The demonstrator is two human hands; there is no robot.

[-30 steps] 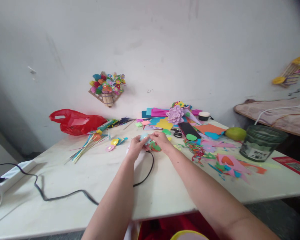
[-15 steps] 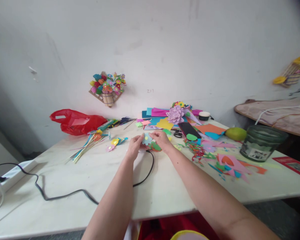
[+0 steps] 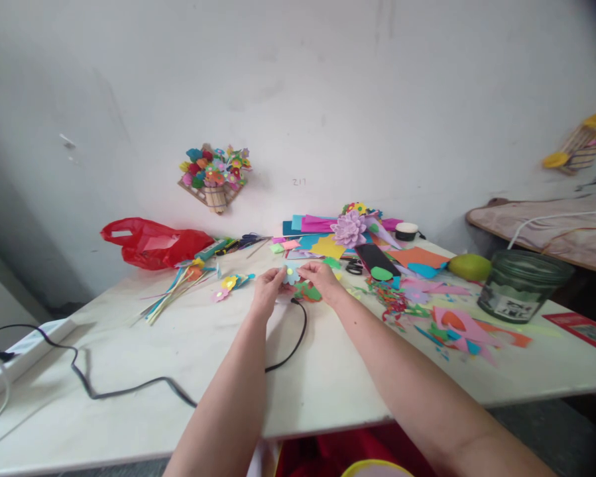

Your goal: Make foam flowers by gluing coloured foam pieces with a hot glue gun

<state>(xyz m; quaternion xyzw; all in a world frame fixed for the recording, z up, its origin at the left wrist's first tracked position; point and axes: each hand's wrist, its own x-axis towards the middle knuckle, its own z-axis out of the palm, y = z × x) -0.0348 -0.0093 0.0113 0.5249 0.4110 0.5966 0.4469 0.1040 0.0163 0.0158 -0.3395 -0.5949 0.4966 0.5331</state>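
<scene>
Between my two hands is a light blue paper flower (image 3: 291, 274) with a yellow centre. My left hand (image 3: 268, 289) pinches its left edge. The fingers of my right hand (image 3: 321, 277) are closed on its right edge. Just beneath lie green and orange-red cut pieces (image 3: 308, 291), partly covered by my right hand. A black cord (image 3: 305, 328) runs on the table under my hands, its tip close below the flower. Left of my hands rest small finished flowers (image 3: 229, 283) in yellow, pink and blue.
A red plastic bag (image 3: 158, 244) and a bundle of thin sticks (image 3: 174, 295) lie to the left. At right are a phone (image 3: 374, 257), black scissors (image 3: 354, 266), paper scraps (image 3: 459, 324) and a green glass jar (image 3: 524, 281). A white power strip (image 3: 24, 351) sits at the left edge.
Almost nothing differs. The flower has tilted or shifted very slightly between my fingers, and both hands keep their hold on it.
</scene>
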